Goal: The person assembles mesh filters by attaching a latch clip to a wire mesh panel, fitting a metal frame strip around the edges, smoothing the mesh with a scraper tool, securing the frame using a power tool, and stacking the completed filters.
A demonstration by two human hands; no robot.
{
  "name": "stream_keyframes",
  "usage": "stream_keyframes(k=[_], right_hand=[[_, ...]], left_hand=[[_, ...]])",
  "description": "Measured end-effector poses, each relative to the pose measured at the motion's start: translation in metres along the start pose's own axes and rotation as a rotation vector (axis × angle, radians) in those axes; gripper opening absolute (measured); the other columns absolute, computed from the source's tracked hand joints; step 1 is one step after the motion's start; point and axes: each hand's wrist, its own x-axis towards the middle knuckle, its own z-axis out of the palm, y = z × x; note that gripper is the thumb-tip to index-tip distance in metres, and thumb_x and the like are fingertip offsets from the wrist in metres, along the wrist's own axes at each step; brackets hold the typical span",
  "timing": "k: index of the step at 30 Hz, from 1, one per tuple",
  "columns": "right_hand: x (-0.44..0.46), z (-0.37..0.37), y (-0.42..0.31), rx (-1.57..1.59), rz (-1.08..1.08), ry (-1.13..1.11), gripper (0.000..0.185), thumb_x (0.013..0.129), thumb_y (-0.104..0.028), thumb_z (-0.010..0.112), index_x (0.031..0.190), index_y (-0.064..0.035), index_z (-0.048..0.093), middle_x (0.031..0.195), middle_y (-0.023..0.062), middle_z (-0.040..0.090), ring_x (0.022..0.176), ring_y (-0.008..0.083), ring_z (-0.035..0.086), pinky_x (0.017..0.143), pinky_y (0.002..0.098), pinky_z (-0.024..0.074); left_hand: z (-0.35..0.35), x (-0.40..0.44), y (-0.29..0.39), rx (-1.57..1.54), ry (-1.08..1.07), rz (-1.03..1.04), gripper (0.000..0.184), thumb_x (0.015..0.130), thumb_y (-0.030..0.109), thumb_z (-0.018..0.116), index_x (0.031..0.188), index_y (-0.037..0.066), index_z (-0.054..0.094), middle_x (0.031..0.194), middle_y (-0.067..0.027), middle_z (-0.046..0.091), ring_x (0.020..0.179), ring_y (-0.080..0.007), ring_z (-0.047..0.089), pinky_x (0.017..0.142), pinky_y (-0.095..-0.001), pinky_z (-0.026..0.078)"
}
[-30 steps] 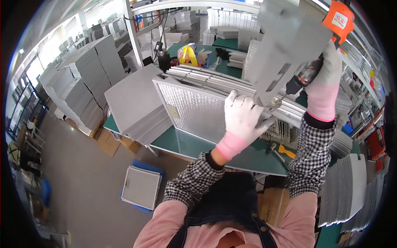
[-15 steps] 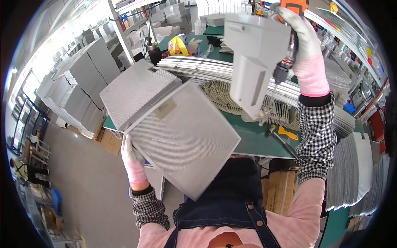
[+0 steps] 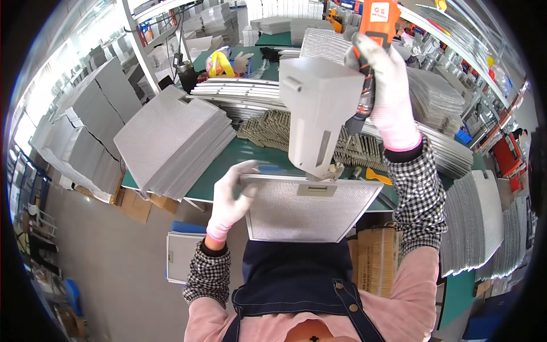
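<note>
A framed mesh filter panel (image 3: 296, 214) with a small tan latch stands tilted at the front table edge, against my apron. My left hand (image 3: 231, 194), in a white glove, is beside its upper left corner with thumb and fingers apart; whether the fingertips touch the frame I cannot tell. My gloved right hand (image 3: 382, 71) grips an orange and black cordless screwdriver (image 3: 379, 23) raised above the table. A large grey housing (image 3: 316, 108) sits alongside the tool, and its narrow lower end is at the panel's top edge. The screwdriver's tip is hidden behind this housing.
A stack of mesh panels (image 3: 176, 142) lies on the green table at left. Behind the work are metal strips (image 3: 239, 94) and a row of small metal parts (image 3: 268, 134). A yellow scraper (image 3: 377, 176) lies at right. More panels (image 3: 473, 222) stand beyond my right arm.
The panel has swung from a tilted position at left to level in front of me, under the grey housing. My left hand has moved right and opened. The screwdriver has shifted left.
</note>
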Motion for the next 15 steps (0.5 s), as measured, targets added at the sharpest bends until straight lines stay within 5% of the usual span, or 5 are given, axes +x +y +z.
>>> stream_keyframes(k=[1,3,4,11,15], right_hand=[[-0.004,0.005,0.002,0.047,0.004,0.020,0.029,0.095,-0.034,0.063,0.100,-0.0056,0.061,0.075,0.0009,0.062,0.063,0.0068,0.058,0.057,0.0227,0.0469],[-0.006,0.010,0.004,0.069,-0.017,0.023,0.027,0.094,-0.032,0.064,0.100,-0.0056,0.060,0.073,0.0012,0.062,0.060,0.0073,0.057,0.055,0.0235,0.0470],[-0.006,0.012,0.004,0.083,-0.010,0.023,0.026,0.094,-0.031,0.065,0.099,-0.0059,0.060,0.072,0.0008,0.061,0.059,0.0074,0.057,0.054,0.0236,0.0471],[0.003,0.016,0.014,0.196,0.003,0.047,0.021,0.094,-0.026,0.065,0.099,-0.0064,0.058,0.071,-0.0002,0.061,0.056,0.0069,0.057,0.052,0.0225,0.0471],[-0.002,0.020,0.018,0.242,0.038,0.041,0.021,0.094,-0.026,0.065,0.099,-0.0068,0.058,0.071,0.0000,0.061,0.057,0.0071,0.058,0.052,0.0228,0.0475]], left_hand=[[0.003,0.006,0.014,-0.001,0.000,0.003,0.031,0.082,0.013,0.065,0.112,0.003,0.063,0.093,-0.0097,0.068,0.084,-0.0159,0.064,0.076,-0.0286,0.049],[0.013,0.019,0.030,0.871,-0.237,0.341,0.031,0.077,0.023,0.073,0.102,0.006,0.065,0.082,-0.0078,0.063,0.080,-0.0219,0.063,0.075,-0.0362,0.050],[0.021,0.025,0.026,0.953,-0.293,0.336,0.029,0.072,0.031,0.075,0.089,0.009,0.067,0.075,-0.0064,0.059,0.079,-0.0258,0.062,0.075,-0.0412,0.050],[0.071,0.030,0.001,0.797,-0.419,0.092,0.020,0.081,0.030,0.071,0.081,0.010,0.068,0.074,-0.0081,0.063,0.070,-0.0272,0.065,0.063,-0.0413,0.051],[0.065,0.015,0.014,0.690,-0.304,0.293,0.022,0.079,0.031,0.072,0.091,0.013,0.074,0.067,-0.0090,0.064,0.062,-0.0286,0.065,0.060,-0.0418,0.052]])
